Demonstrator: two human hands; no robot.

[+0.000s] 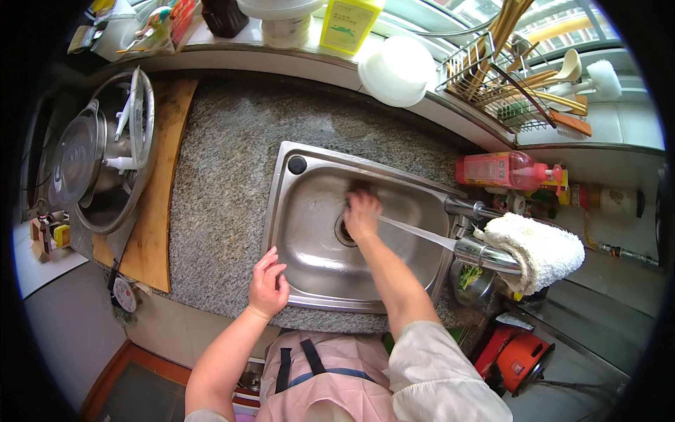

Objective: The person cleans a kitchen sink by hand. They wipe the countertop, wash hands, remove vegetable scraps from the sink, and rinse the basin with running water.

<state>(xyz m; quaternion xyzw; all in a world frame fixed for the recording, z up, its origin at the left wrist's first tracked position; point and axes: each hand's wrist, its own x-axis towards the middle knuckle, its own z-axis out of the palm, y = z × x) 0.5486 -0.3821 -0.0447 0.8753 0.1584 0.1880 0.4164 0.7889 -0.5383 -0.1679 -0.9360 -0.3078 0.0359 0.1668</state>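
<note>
My right hand (363, 213) is down in a stainless steel sink (321, 248), blurred, with its fingers spread near the far wall. Just beyond the fingertips is a dark patch, either a shadow or a reflection. A stream of water from the chrome faucet (482, 256) reaches this hand. Beneath the hand, the drain (344, 232) is partly covered. My left hand (268, 282) hovers at the sink's near left corner with its fingers slightly bent, and nothing shows in it. A white towel (538, 253) is draped over the faucet.
At the left, a steel basin (147, 174) holding lids stands on a wooden cutting board (158, 232), with a knife (117, 245) beside it. A pink pump bottle (501, 170) lies behind the faucet. On the ledge are a white bowl (395, 71) and a wire utensil rack (495, 84).
</note>
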